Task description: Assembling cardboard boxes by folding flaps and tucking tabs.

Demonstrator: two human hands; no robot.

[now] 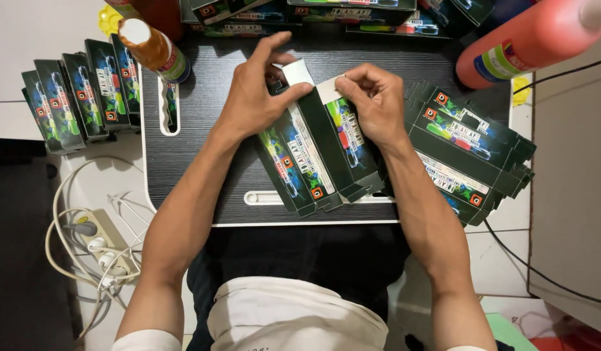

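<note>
1. Head view, hands: left hand (258,91) and right hand (372,104) both grip one dark printed carton (317,153) near the middle of the black lap table (203,169).
2. The left hand's fingers are curled onto the carton's upper left end, with the index finger stretched out above it and the thumb pressed near a white end flap (297,70).
3. The right hand is closed in a pinch on a second white flap (328,90) at the carton's top right, thumb and forefinger meeting on it.
4. The carton is flattened or half folded, lies tilted, and runs from the hands down toward the table's near edge, where its lower end overlaps a white slot in the surface.
5. Just right of the right hand, a fanned stack of flat cartons (469,153) of the same print lies on the table's right edge and hangs past it.
6. Beyond the table's left edge, a row of folded-up boxes (73,101) stands side by side.
7. More of the same boxes (352,14) line the far edge.
8. An orange-filled bottle with a white cap (154,49) lies at the far left corner.
9. A large red bottle (531,39) lies at the far right corner.
10. White cables and a power strip (96,244) lie on the floor, left of the person's left forearm.
</note>
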